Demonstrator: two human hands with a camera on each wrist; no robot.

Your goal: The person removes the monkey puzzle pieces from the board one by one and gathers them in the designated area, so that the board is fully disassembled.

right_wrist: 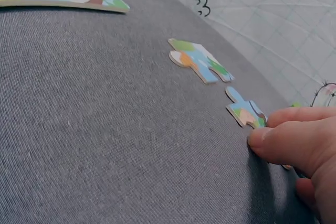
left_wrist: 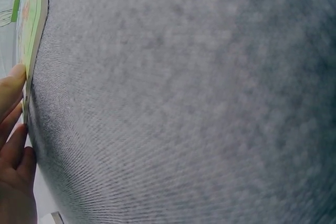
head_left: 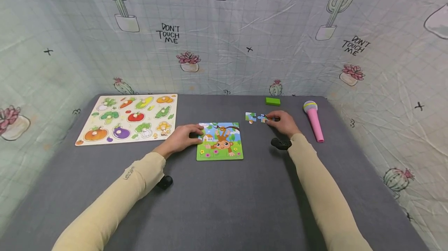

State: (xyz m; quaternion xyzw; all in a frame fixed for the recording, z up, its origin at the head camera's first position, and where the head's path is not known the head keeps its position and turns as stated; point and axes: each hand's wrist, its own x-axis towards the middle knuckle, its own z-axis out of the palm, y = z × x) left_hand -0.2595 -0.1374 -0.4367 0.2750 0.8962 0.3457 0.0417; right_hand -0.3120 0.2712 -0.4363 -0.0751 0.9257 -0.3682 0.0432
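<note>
The monkey jigsaw puzzle [head_left: 221,151] lies flat on the grey table in front of the person, showing a monkey on green ground. At its left edge rests the left hand [head_left: 182,138], thumb and fingertips touching the border; the left wrist view shows the thumb [left_wrist: 13,85] right at the board's edge. To the right, the right hand [head_left: 282,123] pinches the edge of a small jigsaw piece [right_wrist: 242,111] between thumb and index finger. Beside it lies another loose jigsaw piece [right_wrist: 198,59], blue and green with an orange patch. The right fingers partly hide the pinched piece.
A wooden vegetable puzzle board [head_left: 119,126] lies at the back left. Behind the loose pieces sits a green block [head_left: 273,101]. A pink toy microphone [head_left: 315,122] lies right of the right hand. Printed cloth walls [head_left: 224,41] enclose the table's back and sides.
</note>
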